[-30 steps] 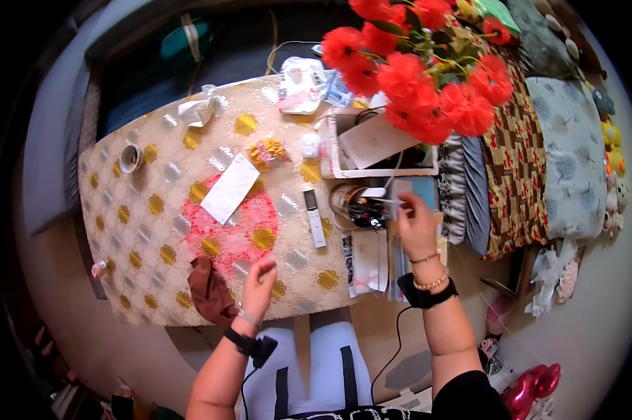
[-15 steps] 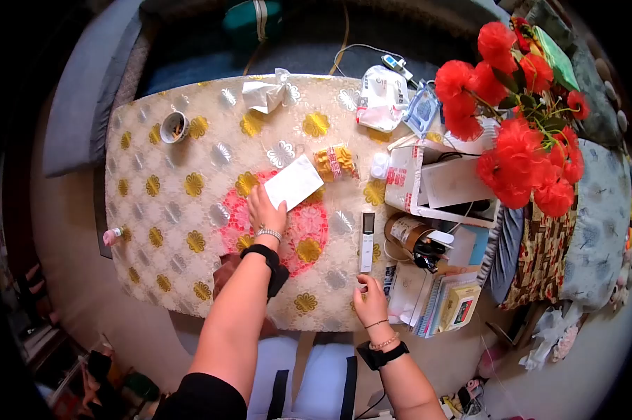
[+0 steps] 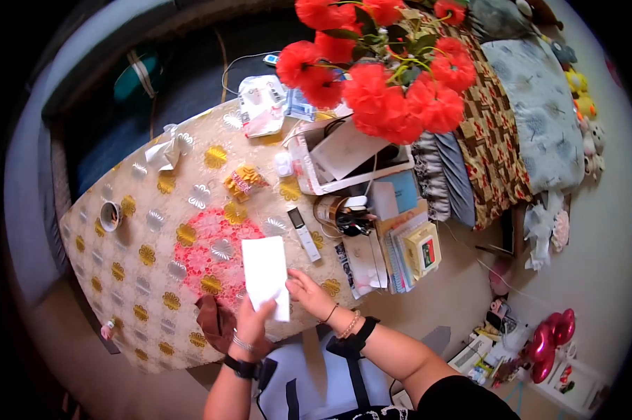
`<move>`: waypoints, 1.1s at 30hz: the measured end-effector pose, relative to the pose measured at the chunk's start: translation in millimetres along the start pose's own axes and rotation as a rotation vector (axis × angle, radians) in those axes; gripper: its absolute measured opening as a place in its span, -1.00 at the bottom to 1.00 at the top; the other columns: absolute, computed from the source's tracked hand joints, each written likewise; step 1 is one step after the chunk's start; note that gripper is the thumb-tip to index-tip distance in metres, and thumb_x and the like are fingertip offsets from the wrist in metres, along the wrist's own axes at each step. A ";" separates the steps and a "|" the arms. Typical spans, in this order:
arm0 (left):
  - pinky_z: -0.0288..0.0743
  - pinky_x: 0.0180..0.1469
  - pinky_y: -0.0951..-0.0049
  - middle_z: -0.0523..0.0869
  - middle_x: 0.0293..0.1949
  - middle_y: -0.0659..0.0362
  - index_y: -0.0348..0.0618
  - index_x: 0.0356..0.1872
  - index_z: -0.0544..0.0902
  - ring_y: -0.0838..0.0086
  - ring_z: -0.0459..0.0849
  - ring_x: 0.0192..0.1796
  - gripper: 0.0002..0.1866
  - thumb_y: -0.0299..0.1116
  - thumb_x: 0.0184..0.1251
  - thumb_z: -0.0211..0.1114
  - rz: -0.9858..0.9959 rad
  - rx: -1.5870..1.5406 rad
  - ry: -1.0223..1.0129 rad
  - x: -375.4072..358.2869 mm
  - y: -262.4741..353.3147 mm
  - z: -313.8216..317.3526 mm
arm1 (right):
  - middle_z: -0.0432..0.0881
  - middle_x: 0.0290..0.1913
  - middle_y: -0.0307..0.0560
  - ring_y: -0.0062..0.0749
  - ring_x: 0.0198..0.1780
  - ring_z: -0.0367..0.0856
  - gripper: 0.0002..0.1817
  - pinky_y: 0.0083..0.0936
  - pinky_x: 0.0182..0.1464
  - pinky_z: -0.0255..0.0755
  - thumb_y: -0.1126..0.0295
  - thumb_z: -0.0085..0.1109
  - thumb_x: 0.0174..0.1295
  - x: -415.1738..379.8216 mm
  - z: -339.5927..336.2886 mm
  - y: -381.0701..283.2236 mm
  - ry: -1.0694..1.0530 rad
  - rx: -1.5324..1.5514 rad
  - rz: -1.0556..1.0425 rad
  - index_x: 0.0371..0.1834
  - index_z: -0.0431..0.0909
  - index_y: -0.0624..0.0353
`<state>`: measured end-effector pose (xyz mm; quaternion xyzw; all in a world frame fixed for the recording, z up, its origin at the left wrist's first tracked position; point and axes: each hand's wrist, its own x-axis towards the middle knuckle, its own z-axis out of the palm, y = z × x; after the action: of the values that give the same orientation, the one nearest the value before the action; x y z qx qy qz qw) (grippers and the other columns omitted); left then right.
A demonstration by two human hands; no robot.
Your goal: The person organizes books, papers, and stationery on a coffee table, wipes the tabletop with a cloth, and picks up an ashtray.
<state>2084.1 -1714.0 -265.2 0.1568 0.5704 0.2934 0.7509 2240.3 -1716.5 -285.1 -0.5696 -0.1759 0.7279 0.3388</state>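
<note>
A blank white rectangular sheet or pad of paper (image 3: 264,269) is raised near the table's front edge, in front of my body. My left hand (image 3: 254,323) grips its lower end, thumb lying on top and the other fingers hidden underneath. My right hand (image 3: 310,294) is at the paper's right edge, fingers partly stretched out; the fingertips are at or against the edge. Just left of my left hand, a brown cloth (image 3: 216,323) hangs at the table edge. Beyond the paper, a white remote-like device (image 3: 304,235) with a dark screen lies on the table.
A patterned tablecloth (image 3: 148,217) covers the table. On it are a snack bag (image 3: 244,183), crumpled tissue (image 3: 163,154), a small cup (image 3: 111,216) and a white package (image 3: 262,105). To the right stand a white box (image 3: 305,168), a pen holder (image 3: 330,213), notebooks (image 3: 393,259) and red flowers (image 3: 400,101).
My left hand has lifted the paper off the table and drawn it toward me. My right hand has moved left from beside the device to the paper's edge. The view has turned right.
</note>
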 end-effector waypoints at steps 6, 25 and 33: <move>0.41 -0.13 0.56 0.53 -0.16 0.24 -0.22 0.00 0.35 0.54 0.51 -0.16 -0.60 -0.51 0.09 0.18 0.020 0.037 -0.048 -30.4 -47.1 22.1 | 0.54 -0.41 -0.23 -0.57 -0.37 0.43 -0.70 -0.61 -0.28 0.36 0.17 -0.03 0.23 -27.6 -26.9 -15.7 -0.066 -0.203 -0.003 -0.26 0.46 0.22; 0.37 -0.18 0.62 0.59 -0.25 0.22 -0.17 -0.25 0.42 0.57 0.54 -0.19 -0.87 -0.42 0.21 0.13 -0.130 0.058 -0.251 8.9 -132.8 245.8 | 0.53 -0.48 -0.10 -0.50 -0.47 0.47 -0.69 -0.55 -0.37 0.38 0.27 0.21 0.03 -88.9 -365.3 -71.4 0.297 -0.616 -0.107 -0.26 0.47 0.26; 0.41 -0.19 0.59 0.58 -0.30 0.24 -0.12 -0.30 0.43 0.57 0.54 -0.22 -0.92 -0.45 0.20 0.12 -0.071 0.170 -0.008 7.3 -165.1 218.0 | 0.19 0.19 0.12 0.00 0.23 0.11 -0.34 -0.22 0.24 0.00 0.33 0.19 -0.06 -91.9 -347.7 -47.1 0.498 -1.327 -0.549 0.18 0.19 0.19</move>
<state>2335.4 -1816.4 -299.5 0.2009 0.5952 0.2168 0.7472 2595.0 -1792.0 -290.1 -0.7372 -0.6304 0.2090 0.1239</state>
